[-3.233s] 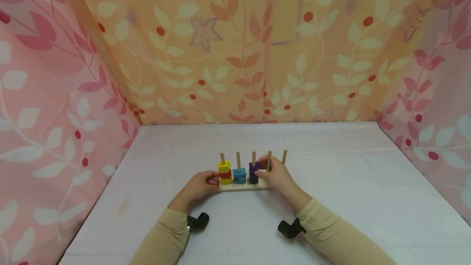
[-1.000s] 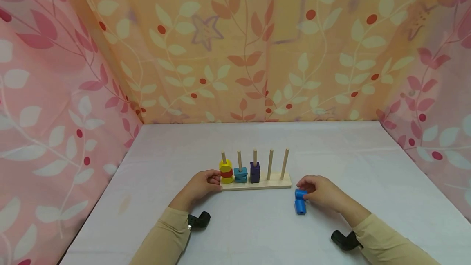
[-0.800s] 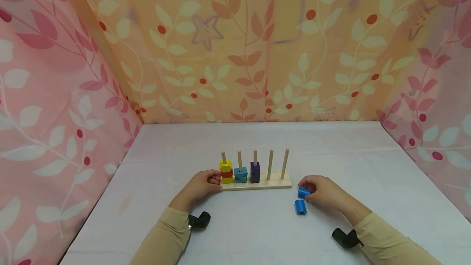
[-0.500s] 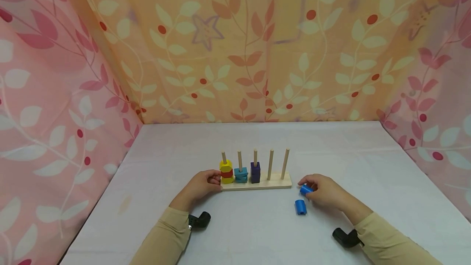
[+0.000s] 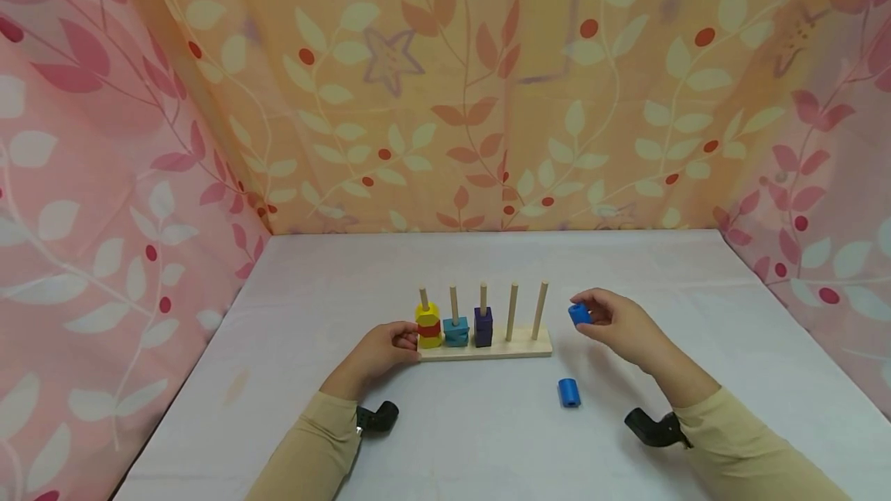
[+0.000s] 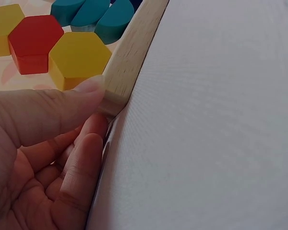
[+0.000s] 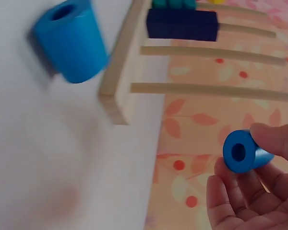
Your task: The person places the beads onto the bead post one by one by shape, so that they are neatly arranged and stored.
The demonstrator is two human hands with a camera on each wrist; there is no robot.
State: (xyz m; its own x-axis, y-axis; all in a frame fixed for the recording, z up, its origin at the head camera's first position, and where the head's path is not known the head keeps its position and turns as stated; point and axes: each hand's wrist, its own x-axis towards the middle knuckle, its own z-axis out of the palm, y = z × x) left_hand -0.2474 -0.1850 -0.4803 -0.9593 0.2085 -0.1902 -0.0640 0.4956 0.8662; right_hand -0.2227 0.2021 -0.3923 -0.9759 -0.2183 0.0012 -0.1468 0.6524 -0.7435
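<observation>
A wooden peg stand [image 5: 529,345] with upright pegs stands on the table. My left hand [image 5: 383,345] holds its left end, the thumb lying on the end of the wood in the left wrist view. Yellow and red hexagonal blocks [image 6: 36,42] sit on the first peg, teal blocks [image 5: 455,331] on the second, dark purple blocks [image 5: 483,327] on the third. The two right pegs are bare. Right of the stand, my right hand [image 5: 623,325] pinches a blue cylinder [image 7: 240,152] with a hole through it, raised off the table.
Another blue cylinder [image 5: 568,393] lies on the white tabletop [image 5: 445,439], in front of the stand's right end. Floral curtains [image 5: 445,99] enclose the back and both sides. A black wrist camera [image 5: 654,427] hangs at the right sleeve, and another [image 5: 379,416] at the left.
My right hand went from the purple blocks to the blue cylinders, took one, and has lifted it up and away from the other. The left hand has stayed at the stand's end.
</observation>
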